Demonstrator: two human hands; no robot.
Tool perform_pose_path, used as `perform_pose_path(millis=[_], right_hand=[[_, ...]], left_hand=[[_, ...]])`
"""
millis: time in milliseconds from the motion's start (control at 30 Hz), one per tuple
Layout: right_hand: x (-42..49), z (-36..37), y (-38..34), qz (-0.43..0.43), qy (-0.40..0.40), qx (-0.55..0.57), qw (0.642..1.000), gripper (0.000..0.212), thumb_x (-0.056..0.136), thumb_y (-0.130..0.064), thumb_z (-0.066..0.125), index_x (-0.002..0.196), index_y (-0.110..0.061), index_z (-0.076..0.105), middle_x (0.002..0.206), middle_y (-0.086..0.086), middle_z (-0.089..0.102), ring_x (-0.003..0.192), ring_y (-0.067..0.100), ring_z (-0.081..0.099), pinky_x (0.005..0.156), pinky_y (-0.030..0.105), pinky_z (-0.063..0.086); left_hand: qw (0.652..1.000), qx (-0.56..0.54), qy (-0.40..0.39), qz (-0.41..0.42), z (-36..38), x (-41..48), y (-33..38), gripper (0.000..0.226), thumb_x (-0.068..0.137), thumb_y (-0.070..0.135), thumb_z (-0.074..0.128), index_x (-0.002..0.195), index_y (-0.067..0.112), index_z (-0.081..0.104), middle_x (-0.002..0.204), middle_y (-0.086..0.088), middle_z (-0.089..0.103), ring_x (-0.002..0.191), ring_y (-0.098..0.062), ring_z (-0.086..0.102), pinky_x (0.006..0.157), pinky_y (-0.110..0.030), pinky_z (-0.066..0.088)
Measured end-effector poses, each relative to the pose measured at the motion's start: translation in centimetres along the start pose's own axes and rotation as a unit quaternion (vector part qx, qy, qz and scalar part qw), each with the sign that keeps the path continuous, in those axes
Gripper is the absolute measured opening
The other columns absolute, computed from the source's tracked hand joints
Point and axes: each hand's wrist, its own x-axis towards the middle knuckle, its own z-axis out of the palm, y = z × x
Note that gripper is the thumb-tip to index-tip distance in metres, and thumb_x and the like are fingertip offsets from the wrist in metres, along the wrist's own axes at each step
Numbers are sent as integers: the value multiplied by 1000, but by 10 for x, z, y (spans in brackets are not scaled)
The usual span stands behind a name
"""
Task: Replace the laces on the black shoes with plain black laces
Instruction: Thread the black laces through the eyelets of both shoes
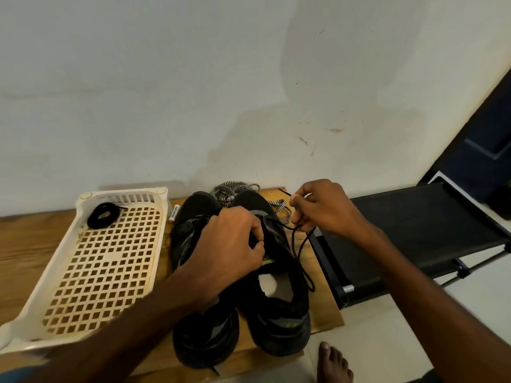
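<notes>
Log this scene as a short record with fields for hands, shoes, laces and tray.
left hand: grips the right shoe at its lacing area
right hand: pinches the plain black lace running from that shoe
left shoe: beside it on the wooden table
patterned laces: loose behind the shoes
tray: white, perforated, left of the shoes
coiled black lace: in the tray's far corner

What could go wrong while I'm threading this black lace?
The slack black lace trails over the right shoe toward the table edge; it may snag or knot as the right hand pulls. The checkered laces lie just behind and could get tangled in.
</notes>
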Motion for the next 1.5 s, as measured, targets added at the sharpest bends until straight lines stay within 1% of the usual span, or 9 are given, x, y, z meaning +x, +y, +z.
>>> perform_pose_path(millis=[200, 300, 400, 633, 733, 900, 1100, 1367, 1500], right_hand=[[-3, 11, -5, -52, 27, -118, 991, 15, 101, -16, 62, 98, -10, 75, 85, 4, 76, 75, 16, 74, 68, 34, 63], [-6, 13, -7, -84, 69, -175, 979, 16, 99, -22, 65, 100, -14, 79, 92, 1, 76, 85, 15, 70, 81, 38, 59], [-7, 18, -9, -92, 50, -187, 977, 15, 96, -23, 68, 101, -19, 81, 93, -2, 77, 85, 14, 70, 83, 41, 60], [-2, 24, -12, -93, 9, -159, 983, 16, 92, -13, 71, 99, -21, 83, 91, -5, 78, 83, 3, 69, 82, 27, 59], [-1, 27, -13, -89, 4, -152, 984, 6, 88, -22, 78, 92, -23, 83, 87, -8, 78, 80, 3, 69, 81, 28, 59], [-4, 30, -20, -59, 21, -171, 983, 16, 82, -45, 83, 86, -29, 83, 82, -11, 76, 76, 5, 69, 75, 36, 61], [-4, 32, -21, -50, 3, -146, 988, 10, 83, -29, 85, 89, -22, 84, 86, -4, 78, 81, 9, 71, 83, 39, 61], [-2, 49, -16, -53, 20, -132, 990, 7, 87, -21, 77, 82, -23, 82, 85, -8, 76, 75, -1, 63, 63, 12, 45], [-3, 57, -18, -41, 10, -146, 988, 8, 87, -20, 75, 83, -20, 83, 83, -3, 77, 78, 7, 68, 72, 22, 52]], left_hand=[[983, -51, 164, -63, -18, 3, -4, 5, 90, 33, 75, 92, 30, 78, 82, 14, 74, 69, -1, 68, 69, -22, 57], [962, 77, 246, -88, -34, 9, -22, 15, 91, 22, 72, 106, 20, 76, 104, 0, 74, 102, -21, 66, 77, -35, 49], [966, 179, 176, -66, -31, 11, -19, 32, 91, 25, 70, 122, 16, 69, 133, -6, 63, 128, -27, 47, 99, -42, 42], [993, 7, -6, -122, 6, 3, 10, 36, 88, 51, 70, 92, 16, 62, 90, 0, 65, 88, -22, 66, 76, -38, 57], [990, 46, -12, -130, 12, 8, 16, 36, 88, 40, 70, 83, 13, 46, 94, -4, 56, 89, -28, 61, 66, -34, 42], [987, 79, 20, -138, 16, 13, 19, 29, 88, 27, 71, 112, 14, 60, 111, -10, 60, 107, -35, 60, 70, -35, 36], [987, 58, 52, -138, 18, 10, 11, 32, 84, 21, 71, 116, 17, 68, 110, -9, 65, 105, -35, 61, 71, -32, 38], [989, -11, 73, -126, 21, 4, 1, 16, 76, 17, 70, 92, 16, 73, 92, 0, 73, 88, -20, 69, 72, -31, 53], [988, -48, 70, -130, 18, 5, 1, 25, 76, 17, 70, 100, 17, 77, 93, 0, 74, 93, -21, 70, 83, -38, 59]])
